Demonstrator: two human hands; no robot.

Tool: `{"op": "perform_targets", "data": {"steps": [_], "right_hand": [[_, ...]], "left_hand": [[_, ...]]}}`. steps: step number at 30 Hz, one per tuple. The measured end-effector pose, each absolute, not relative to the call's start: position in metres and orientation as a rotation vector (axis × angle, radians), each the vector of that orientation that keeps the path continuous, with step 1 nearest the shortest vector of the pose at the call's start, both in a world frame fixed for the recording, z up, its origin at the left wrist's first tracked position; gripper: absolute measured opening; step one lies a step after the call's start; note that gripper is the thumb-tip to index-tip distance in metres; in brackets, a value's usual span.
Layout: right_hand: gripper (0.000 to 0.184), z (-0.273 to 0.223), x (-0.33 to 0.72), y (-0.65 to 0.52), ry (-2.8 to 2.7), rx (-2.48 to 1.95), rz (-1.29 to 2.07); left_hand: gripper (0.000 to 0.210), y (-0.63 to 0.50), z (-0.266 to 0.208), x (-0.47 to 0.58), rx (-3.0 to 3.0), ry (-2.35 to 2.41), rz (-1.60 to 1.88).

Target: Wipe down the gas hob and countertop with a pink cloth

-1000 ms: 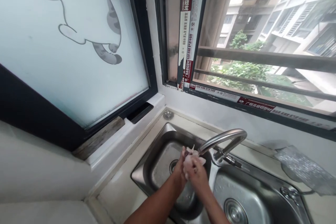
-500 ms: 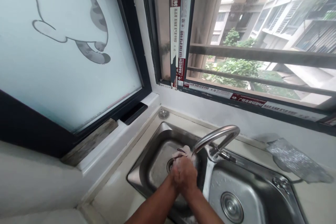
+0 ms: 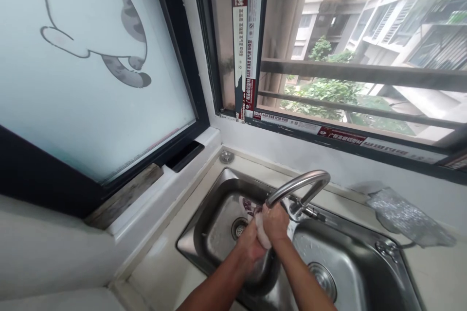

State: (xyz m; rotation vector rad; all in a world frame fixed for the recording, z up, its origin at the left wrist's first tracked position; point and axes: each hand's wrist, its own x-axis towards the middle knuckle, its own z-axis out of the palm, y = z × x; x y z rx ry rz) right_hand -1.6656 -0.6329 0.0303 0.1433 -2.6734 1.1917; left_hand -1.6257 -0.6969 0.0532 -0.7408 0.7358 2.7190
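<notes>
A wet white cloth (image 3: 262,233) with a dark reddish pattern is bunched between my two hands, under the faucet spout. My left hand (image 3: 251,244) is closed around its lower left side. Higher and to the right, my right hand (image 3: 276,222) grips it just below the spout of the metal faucet (image 3: 301,183). A patterned end of the cloth sticks out beyond my fingers over the left sink basin (image 3: 219,214). Most of my fingertips are hidden, and I cannot tell whether water is running.
A drain (image 3: 240,228) shows in the left basin. To the right lies a second basin (image 3: 339,252) with its own strainer (image 3: 323,279). A crumpled silvery sheet (image 3: 408,216) rests on the counter behind it. The window frame (image 3: 310,129) rises behind the faucet.
My hands have shifted from close together to slightly apart, with the right one moving up and right. More white cloth shows between them, and the left drain is now uncovered.
</notes>
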Motion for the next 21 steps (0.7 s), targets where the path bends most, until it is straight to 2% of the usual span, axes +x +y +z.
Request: {"op": "perform_targets", "data": {"steps": [3,5,9,11,13,16,21], "right_hand": [[0.031,0.03,-1.689,-0.612,-2.654,0.12,1.396],[0.044,0.03,-1.686,-0.603,-2.602,0.177,1.624],[0.07,0.029,-1.662,-0.585,-2.308,0.205,2.473],[0.064,0.029,-1.658,-0.574,-2.339,0.181,2.657],[0.055,0.03,-1.66,-0.565,-2.452,0.131,2.6],[0.058,0.037,-1.667,-0.565,-2.369,0.049,2.578],[0.055,0.051,-1.674,-0.583,-2.068,0.104,2.945]], "left_hand": [[0.03,-0.703,0.06,-1.632,-0.666,0.658,2.673],[0.031,-0.713,0.064,-1.637,-0.632,0.627,2.678],[0.033,-0.725,0.062,-1.641,-0.593,0.582,2.681],[0.033,-0.725,0.057,-1.64,-0.616,0.576,2.663],[0.032,-0.723,0.052,-1.637,-0.659,0.582,2.636],[0.03,-0.719,0.046,-1.63,-0.712,0.6,2.566],[0.026,-0.717,0.035,-1.625,-0.79,0.649,2.454]]}}
